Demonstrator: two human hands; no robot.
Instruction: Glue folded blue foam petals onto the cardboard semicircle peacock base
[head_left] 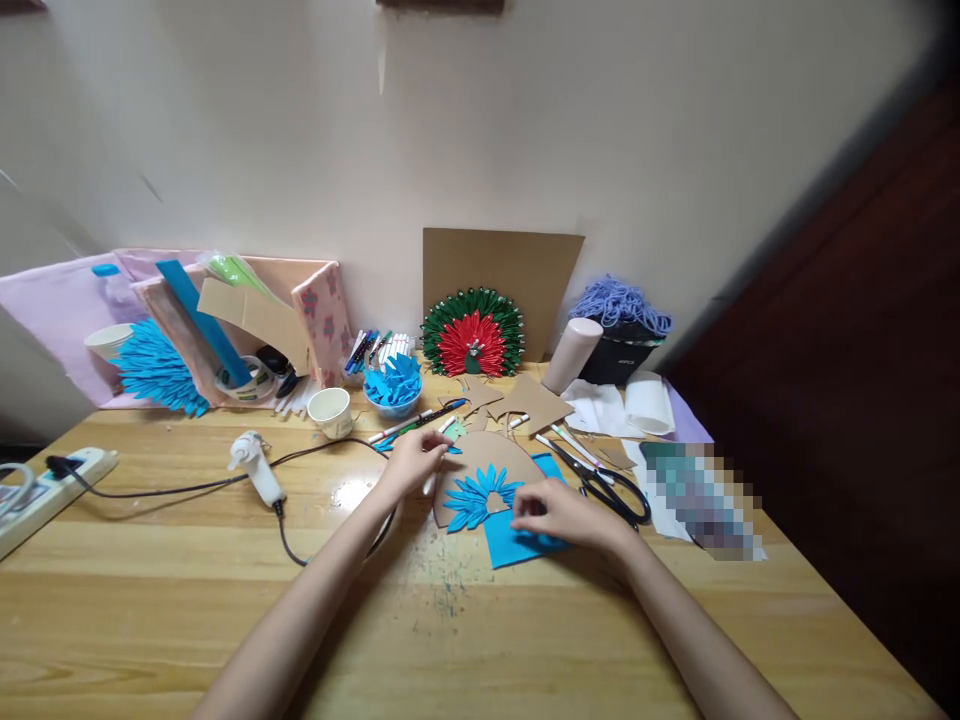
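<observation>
A brown cardboard fan shape (489,448) lies on the wooden table (480,640), with several blue paper petals (472,498) stuck along its lower edge. My left hand (415,460) rests on the cardboard's left edge, fingers pinched on a small blue piece. My right hand (566,515) lies on a blue paper sheet (517,548) at the cardboard's right and pinches near the petals; what is between its fingertips I cannot make out.
Black scissors (611,492) lie right of my right hand. A white glue gun (255,465) with a black cord lies to the left, a power strip (45,490) beyond. A bowl of blue petals (392,385), a paper cup (331,411), pens and a finished red-green fan (472,335) stand behind.
</observation>
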